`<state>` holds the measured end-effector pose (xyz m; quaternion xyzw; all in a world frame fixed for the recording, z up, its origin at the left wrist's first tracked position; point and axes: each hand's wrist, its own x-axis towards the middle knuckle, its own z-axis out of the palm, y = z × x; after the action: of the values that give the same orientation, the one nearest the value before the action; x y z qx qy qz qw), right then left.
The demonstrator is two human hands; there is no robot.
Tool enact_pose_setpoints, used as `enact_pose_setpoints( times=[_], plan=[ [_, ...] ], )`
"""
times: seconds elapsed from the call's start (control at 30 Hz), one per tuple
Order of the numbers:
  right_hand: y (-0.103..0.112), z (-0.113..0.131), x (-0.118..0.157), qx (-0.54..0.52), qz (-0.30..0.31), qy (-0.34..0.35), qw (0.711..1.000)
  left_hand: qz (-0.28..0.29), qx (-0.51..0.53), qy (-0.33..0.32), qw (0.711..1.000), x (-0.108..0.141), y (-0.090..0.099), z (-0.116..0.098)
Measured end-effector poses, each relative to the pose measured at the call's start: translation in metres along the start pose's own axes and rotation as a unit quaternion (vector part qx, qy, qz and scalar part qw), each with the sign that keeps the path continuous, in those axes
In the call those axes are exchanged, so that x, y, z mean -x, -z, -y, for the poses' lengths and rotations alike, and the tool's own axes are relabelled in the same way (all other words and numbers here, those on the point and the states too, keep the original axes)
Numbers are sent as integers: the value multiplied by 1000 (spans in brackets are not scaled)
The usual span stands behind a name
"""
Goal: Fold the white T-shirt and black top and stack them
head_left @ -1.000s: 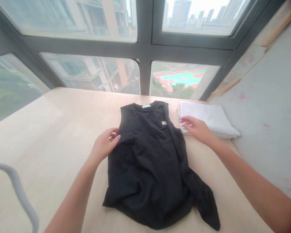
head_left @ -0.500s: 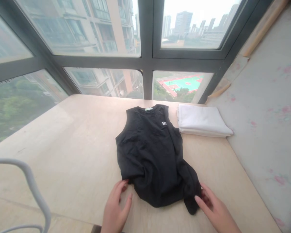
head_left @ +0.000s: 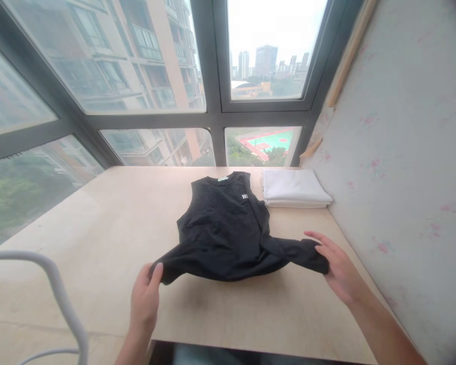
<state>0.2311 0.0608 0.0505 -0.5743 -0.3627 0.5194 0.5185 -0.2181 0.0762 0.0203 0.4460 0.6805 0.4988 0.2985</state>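
A black sleeveless shirt lies with its neck toward the window, a pale label inside the collar and white letters on its chest. My left hand pinches its lower left corner between thumb and fingers. Out to the right, my right hand grips the bunched lower right corner. Between the two hands the hem is stretched wide and lifted off the surface, casting a shadow below. The upper part of the shirt rests flat, with creases across the middle.
A folded white cloth lies right of the shirt, near the flowered wall. Grey window frames border the pale wooden surface at the back. A grey curved tube stands at the lower left.
Both hands have taken hold of the shirt's bottom corners, spread them apart and raised the hem. The view has tilted upward and turned slightly right.
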Motion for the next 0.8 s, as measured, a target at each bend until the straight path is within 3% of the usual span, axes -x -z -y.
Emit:
enact_pose_setpoints(
  times=[0.07,0.13,0.23,0.3,0.43,0.5,0.57,0.63,0.7,0.8],
  plan=[
    [12,-2,-6,-9,-34,12,999,-31,71,58,995,-3,13,-5],
    [18,-18,-11,13,-54,5,998,-11,71,114,991,0,17,-6],
    [21,-52,-13,67,-38,-25,997,39,12,169,985,14,12,-3],
    [22,-72,-11,157,-47,3,986,58,6,185,981,24,9,0],
    [24,-95,1,384,-112,183,898,65,10,151,986,42,10,8],
    [24,-103,6,430,-90,247,864,66,8,105,992,51,12,14],
    [24,-106,10,448,-47,269,851,72,4,59,996,59,15,21],
    [22,-104,10,453,-6,259,853,74,-14,28,997,65,18,27],
    [18,-93,10,437,10,216,873,77,-33,28,996,66,24,31],
    [9,-67,10,329,12,65,942,69,-42,70,994,60,34,32]
  ],
)
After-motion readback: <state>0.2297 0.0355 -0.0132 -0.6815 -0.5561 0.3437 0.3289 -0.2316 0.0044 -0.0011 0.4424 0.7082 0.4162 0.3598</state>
